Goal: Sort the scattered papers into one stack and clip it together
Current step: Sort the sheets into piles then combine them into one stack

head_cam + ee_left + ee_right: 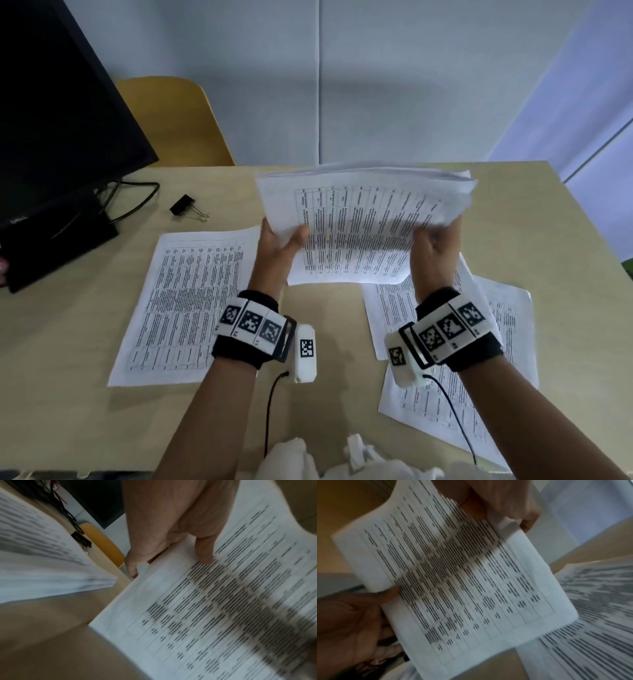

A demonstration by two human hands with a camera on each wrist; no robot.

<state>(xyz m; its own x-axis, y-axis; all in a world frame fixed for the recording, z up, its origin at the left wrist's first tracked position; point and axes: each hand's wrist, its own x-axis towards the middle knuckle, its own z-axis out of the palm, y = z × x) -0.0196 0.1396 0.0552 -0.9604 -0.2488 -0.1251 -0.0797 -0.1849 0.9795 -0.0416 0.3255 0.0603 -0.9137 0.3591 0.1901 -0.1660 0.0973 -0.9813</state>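
Both hands — left hand (281,241), right hand (434,244) — grip the stack (359,219) by its sides, thumbs on top, above the desk (85,394).

I see bare forearms, each with a black wristband (245,346) carrying white blocks printed with black square-pattern markers. A white camera pod (305,353) hangs off each band, trailing a thin black cable (269,411).
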